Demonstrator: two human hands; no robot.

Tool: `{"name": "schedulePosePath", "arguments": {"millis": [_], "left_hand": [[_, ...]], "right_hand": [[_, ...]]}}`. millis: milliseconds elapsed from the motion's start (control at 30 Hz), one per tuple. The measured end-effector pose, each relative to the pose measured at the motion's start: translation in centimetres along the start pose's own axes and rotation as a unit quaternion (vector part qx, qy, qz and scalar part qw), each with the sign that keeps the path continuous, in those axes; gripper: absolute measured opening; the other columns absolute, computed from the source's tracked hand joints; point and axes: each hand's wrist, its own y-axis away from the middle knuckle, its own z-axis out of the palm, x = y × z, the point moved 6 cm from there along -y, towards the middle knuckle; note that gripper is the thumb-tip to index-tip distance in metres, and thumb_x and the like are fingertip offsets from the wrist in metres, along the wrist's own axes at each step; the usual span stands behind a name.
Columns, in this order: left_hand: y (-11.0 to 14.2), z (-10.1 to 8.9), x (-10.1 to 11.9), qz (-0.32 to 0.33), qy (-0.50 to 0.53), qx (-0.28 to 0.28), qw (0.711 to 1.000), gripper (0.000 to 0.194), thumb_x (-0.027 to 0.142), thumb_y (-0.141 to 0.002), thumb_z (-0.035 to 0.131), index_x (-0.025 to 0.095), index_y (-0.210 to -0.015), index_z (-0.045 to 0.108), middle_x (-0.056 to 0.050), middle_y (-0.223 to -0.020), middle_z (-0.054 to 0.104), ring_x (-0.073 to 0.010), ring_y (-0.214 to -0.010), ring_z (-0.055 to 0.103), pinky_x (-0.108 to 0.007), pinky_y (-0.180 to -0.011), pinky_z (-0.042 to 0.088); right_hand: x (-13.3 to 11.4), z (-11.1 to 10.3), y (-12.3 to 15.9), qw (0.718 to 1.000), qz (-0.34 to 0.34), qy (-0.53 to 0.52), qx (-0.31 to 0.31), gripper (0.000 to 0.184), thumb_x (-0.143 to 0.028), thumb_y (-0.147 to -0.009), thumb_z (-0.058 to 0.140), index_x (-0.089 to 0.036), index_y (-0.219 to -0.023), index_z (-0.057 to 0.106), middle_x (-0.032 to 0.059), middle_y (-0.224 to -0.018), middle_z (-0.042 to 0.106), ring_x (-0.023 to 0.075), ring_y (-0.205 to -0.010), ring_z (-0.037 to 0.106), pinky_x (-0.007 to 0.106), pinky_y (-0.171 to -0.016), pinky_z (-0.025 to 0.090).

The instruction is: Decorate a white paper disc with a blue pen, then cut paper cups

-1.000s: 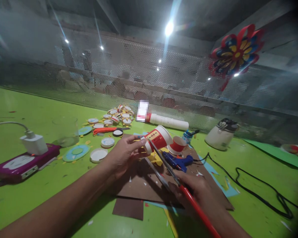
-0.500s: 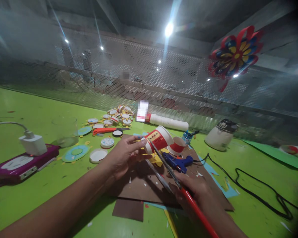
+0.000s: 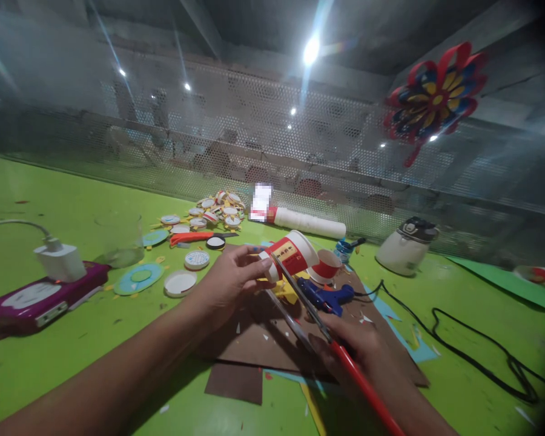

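My left hand (image 3: 229, 281) grips a red and white paper cup (image 3: 293, 253) by its base, tilted with the rim away to the right. In my right hand (image 3: 358, 342) is a pair of red-handled scissors (image 3: 302, 297), its blades spread apart. One blade lies against the cup's side by the base, and the other stands off below. Under both hands is a brown board (image 3: 236, 345) with paper scraps. A blue glue gun (image 3: 326, 297) lies on it beyond the scissors, in front of a second red and white cup piece (image 3: 324, 266).
Left stand a purple power strip (image 3: 40, 303) with a white charger (image 3: 61, 263) and a clear cup (image 3: 120, 242). Behind are a heap of paper pieces (image 3: 215, 212), an orange cutter (image 3: 193, 238), a phone (image 3: 260, 201) and stacked cups (image 3: 309, 222). A black cord (image 3: 472, 351) loops at right.
Almost nothing differs. The cup has turned slightly in my left hand, and the scissors remain spread against it. The whole view has shifted a little.
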Motion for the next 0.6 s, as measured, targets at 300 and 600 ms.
{"name": "schedulePosePath", "arguments": {"millis": [300,600], "left_hand": [[-0.17,-0.26,-0.08,-0.016,0.023,-0.012,1.0,0.014,0.016,-0.078,0.072,0.012,-0.091,0.07,-0.014,-0.098,0.073,-0.0191,-0.08,0.071,-0.03,-0.074,0.059],[-0.43,-0.43,-0.31,-0.031,0.048,-0.008,0.998,0.007,0.01,-0.083,0.064,0.009,-0.089,0.068,-0.016,-0.101,0.072,-0.0193,-0.079,0.071,-0.029,-0.071,0.06]], "right_hand": [[0.49,0.38,0.16,1.0,0.013,-0.012,-0.015,0.03,-0.031,-0.087,0.053,-0.024,-0.103,0.077,0.0033,-0.09,0.078,0.0308,-0.092,0.07,0.044,-0.085,0.053],[0.33,0.17,0.09,1.0,0.006,0.012,-0.006,0.026,-0.029,-0.084,0.058,-0.026,-0.1,0.077,-0.0003,-0.077,0.079,0.0254,-0.074,0.071,0.032,-0.07,0.056]]}}
